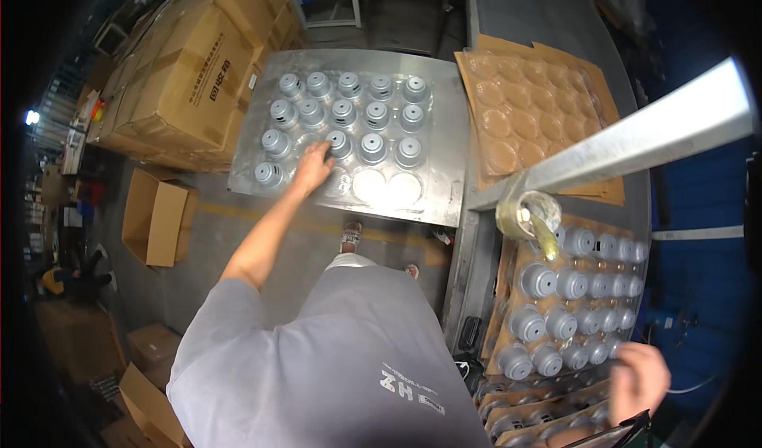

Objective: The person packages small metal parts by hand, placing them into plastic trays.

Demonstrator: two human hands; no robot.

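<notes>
A clear plastic tray with round pockets lies on a metal table (444, 198), holding rows of grey metal-looking cups. My left hand (315, 165) reaches over it, fingers apart and slightly bent. Its fingertips are at the left side of one grey cup (340, 144), which sits in its pocket; a firm grip on it does not show. Front pockets beside the hand hold no cups. Far to the right, my right hand (640, 378) is smeared by motion beside another tray of grey cups (560, 323). Whether it holds anything is hidden.
Large cardboard cartons (178, 75) stand left of the table, with an open box (159, 219) on the floor. At right, a clear tray (528, 107) lies on cardboard. A metal bar (635, 130) carrying a tape roll (520, 214) juts across. More cup layers (548, 416) are stacked below.
</notes>
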